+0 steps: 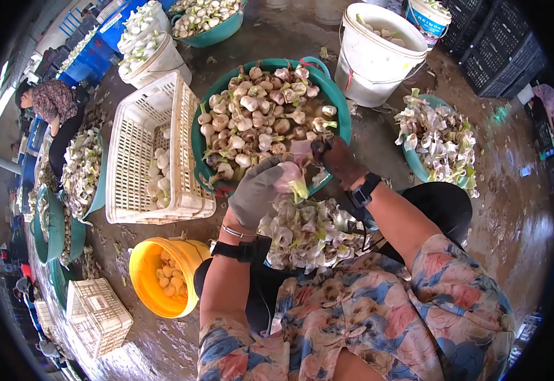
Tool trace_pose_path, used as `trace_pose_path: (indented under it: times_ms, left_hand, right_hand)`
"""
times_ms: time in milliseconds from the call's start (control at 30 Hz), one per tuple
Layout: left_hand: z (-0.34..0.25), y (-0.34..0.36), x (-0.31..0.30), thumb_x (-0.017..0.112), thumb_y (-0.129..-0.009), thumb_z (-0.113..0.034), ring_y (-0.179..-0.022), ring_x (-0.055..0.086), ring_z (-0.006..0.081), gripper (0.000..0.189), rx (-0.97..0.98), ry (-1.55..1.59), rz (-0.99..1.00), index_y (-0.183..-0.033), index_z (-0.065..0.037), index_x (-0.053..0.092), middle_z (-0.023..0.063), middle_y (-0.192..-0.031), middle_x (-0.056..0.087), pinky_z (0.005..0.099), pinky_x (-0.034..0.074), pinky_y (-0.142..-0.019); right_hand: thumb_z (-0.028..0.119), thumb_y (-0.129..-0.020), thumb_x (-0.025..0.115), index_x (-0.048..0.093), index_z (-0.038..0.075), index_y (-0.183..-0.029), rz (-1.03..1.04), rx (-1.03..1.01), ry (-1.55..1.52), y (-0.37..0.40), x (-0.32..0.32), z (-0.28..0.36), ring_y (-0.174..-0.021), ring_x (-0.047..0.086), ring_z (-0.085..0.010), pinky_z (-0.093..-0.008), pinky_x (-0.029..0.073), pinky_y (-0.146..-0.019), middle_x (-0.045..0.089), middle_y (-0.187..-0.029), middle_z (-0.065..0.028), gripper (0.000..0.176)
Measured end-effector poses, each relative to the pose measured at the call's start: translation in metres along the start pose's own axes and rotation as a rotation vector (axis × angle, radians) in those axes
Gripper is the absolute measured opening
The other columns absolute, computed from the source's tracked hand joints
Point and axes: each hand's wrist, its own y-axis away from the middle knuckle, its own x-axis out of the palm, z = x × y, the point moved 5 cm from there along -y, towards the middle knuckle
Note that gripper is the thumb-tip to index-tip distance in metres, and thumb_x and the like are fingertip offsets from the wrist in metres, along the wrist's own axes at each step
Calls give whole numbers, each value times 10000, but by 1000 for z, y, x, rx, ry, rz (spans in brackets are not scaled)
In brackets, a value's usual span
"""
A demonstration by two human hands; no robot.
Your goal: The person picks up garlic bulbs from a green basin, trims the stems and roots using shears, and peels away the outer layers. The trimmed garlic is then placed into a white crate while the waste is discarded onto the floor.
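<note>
My left hand [255, 190], in a grey glove, is closed round a garlic bulb [291, 180] with pinkish skin and a green stem end. Close to its right is my right hand [340, 162], in a dark brown glove, its fingers curled together beside a loose flap of skin; what they grip is hidden. Both hands are over the near edge of a green basin [339, 95] full of garlic bulbs [251, 117]. Below them, a heap of peeled garlic skins [315, 236] lies close to my lap.
Left of the basin stands a white crate [119, 159] holding some bulbs, with a yellow bucket [138, 279] nearer me. A white bucket [378, 82] is behind right; a basin of skins [435, 140] is at right. Another person [58, 105] sits at far left.
</note>
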Motion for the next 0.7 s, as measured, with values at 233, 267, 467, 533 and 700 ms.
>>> trace_pose_path:
  times_ms: [233,267,467,533,700]
  left_hand:
    - [-7,-3,-10,435,-916,-110,-951,580,166,263,394,-707,-29,-1141,10,501,88,-1078,582,280,484,-804]
    - [-2,-6,-15,444,-920,-141,-915,584,157,267,220,-281,-64,-1140,-2,505,80,-1052,588,271,486,-782]
    - [2,-2,-12,437,-945,-258,-623,493,59,261,23,-11,-273,-1074,-76,572,-18,-773,555,161,400,-551]
    - [3,-4,-19,470,-937,-286,-548,407,40,285,73,-226,-205,-1083,-61,567,-51,-692,489,165,353,-513]
    - [2,1,1,545,-905,-238,-564,428,36,290,47,-229,-208,-1114,-36,552,-56,-717,513,177,360,-521]
  right_hand:
    - [11,-808,594,486,57,-1189,401,-271,-550,43,15,65,-912,594,-157,-273,495,-765,601,-1047,-87,399]
    - [-72,-821,549,498,70,-1189,362,-387,-417,47,15,84,-929,575,-120,-248,499,-771,578,-1095,-33,398]
    - [-26,-826,578,536,61,-1159,536,-181,-510,54,25,98,-833,562,-91,-244,492,-668,586,-1019,-24,347]
    - [-27,-827,573,544,54,-1143,531,-194,-503,55,30,95,-780,562,-88,-251,487,-628,594,-958,-19,328]
    - [39,-830,576,568,3,-888,77,-126,-133,52,23,84,-615,527,-103,-261,447,-550,540,-744,-3,68]
